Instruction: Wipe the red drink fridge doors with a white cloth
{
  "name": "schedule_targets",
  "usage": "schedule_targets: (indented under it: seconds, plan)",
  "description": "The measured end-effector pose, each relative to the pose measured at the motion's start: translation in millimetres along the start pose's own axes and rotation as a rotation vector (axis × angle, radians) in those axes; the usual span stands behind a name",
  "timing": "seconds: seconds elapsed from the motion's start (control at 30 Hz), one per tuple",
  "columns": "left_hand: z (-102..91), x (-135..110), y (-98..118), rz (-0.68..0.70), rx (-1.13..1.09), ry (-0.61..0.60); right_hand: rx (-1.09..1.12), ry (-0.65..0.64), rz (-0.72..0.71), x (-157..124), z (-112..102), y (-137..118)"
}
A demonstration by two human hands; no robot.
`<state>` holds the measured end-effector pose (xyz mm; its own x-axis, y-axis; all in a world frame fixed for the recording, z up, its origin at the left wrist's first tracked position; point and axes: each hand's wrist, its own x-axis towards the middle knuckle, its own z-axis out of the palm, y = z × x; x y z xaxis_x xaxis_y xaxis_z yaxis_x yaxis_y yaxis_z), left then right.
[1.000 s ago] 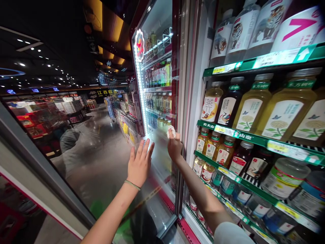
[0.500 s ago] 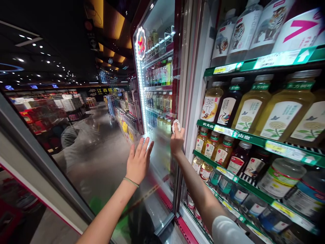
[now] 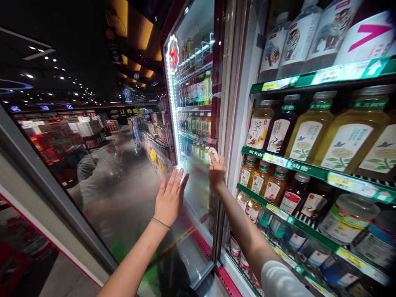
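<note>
A glass cooler door (image 3: pixel 133 173) stands swung out in front of me, with a grey metal frame. Against its pane lies my left hand (image 3: pixel 170 196), fingers spread and holding nothing; a thin band circles that wrist. My right hand (image 3: pixel 217 171) is closed around a crumpled white cloth (image 3: pixel 213 156), pressed to the glass near the door's hinge-side edge. Part of the cloth is hidden inside the fingers. Haze and reflections show on the pane around both hands.
On the right, cooler shelves with green price strips (image 3: pixel 309 167) hold several rows of bottled drinks (image 3: pixel 309 128), close to my right arm. Lit shelves (image 3: pixel 193 107) of bottles appear in the glass. Through the pane, an aisle and stacked goods (image 3: pixel 86 128) are visible.
My right hand with the cloth has shifted slightly down on the glass, and the cloth's tilt differs a little. My left hand stays flat on the pane. The view has moved slightly.
</note>
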<state>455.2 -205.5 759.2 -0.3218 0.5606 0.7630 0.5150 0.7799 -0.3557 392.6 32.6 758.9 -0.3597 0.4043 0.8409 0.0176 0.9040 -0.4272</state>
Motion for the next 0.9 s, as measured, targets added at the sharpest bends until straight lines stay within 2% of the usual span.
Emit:
schedule_targets:
  seconds: [0.07,0.23,0.37,0.5,0.63,0.73,0.83,0.9]
  plan:
    - [0.6,-1,0,0.006,0.019,-0.001,-0.01,0.033,0.023,2,0,-2]
    - [1.0,-1,-1,0.013,0.025,-0.017,-0.009,-0.014,-0.092,7,-1,-9]
    - [1.0,-2,-1,0.016,0.048,-0.014,-0.033,0.029,-0.049,8,-3,-14]
    - [-0.3,-2,-1,0.029,0.066,-0.02,-0.025,-0.049,-0.207,7,-6,-21]
    - [-3.1,-2,0,0.04,0.083,-0.033,-0.053,-0.004,-0.092,9,-11,-28]
    - [-4.3,-2,1,0.035,0.087,-0.038,-0.018,-0.113,-0.21,11,-13,-33]
    - [-4.2,-2,2,0.023,0.069,-0.059,-0.016,-0.042,-0.141,11,-15,-36]
    - [-3.9,-3,3,0.015,0.05,-0.077,-0.007,-0.052,-0.169,10,-16,-38]
